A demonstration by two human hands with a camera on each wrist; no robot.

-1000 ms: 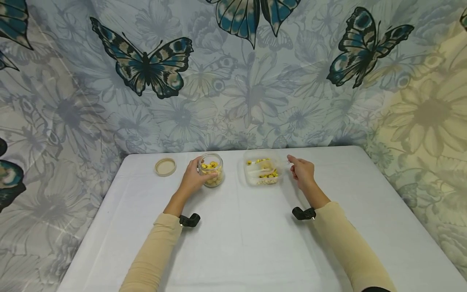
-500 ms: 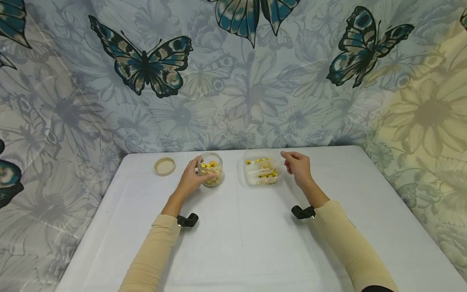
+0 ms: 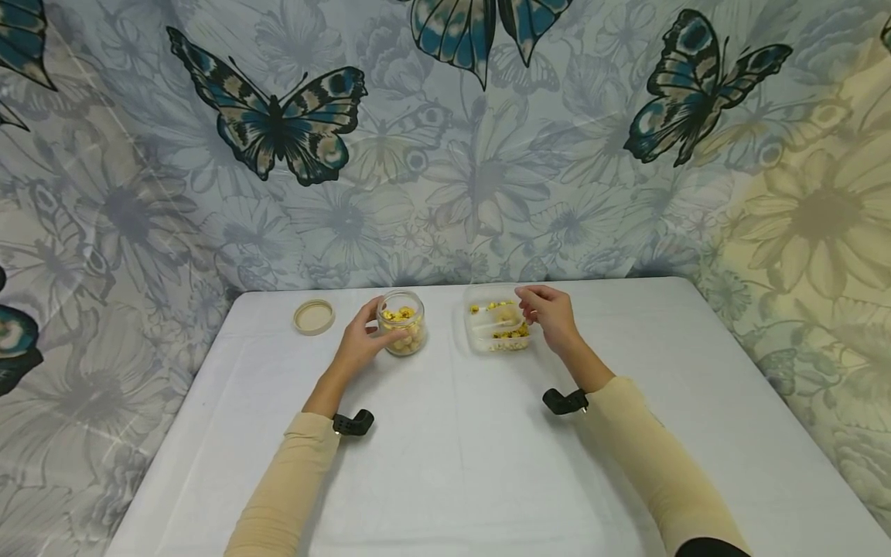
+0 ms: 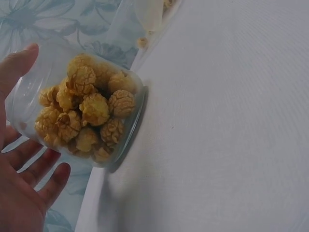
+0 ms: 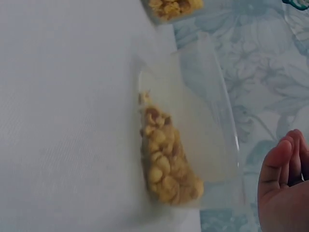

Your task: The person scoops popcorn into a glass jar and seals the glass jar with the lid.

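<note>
My left hand (image 3: 360, 337) holds a clear glass jar (image 3: 402, 340) of caramel popcorn, with the thumb on its near side and the fingers around the far side. In the left wrist view the popcorn (image 4: 94, 108) shows through the glass, and the jar (image 4: 130, 140) stands on the table. My right hand (image 3: 550, 313) is over the right edge of a clear plastic container (image 3: 476, 340), thumb and fingertips drawn together. Popcorn (image 5: 166, 166) lies along that container's bottom, beside a pale inner wall. In the right wrist view nothing shows between the fingertips of the right hand (image 5: 285, 179).
A round, pale, ring-like lid (image 3: 314, 317) lies on the table left of the jar. White cloth covers the table (image 3: 452, 449). A butterfly-printed fabric backdrop (image 3: 487, 170) hangs right behind the table's far edge.
My right hand has moved left, from beside the plastic container to over its right edge. The left hand stays on the jar.
</note>
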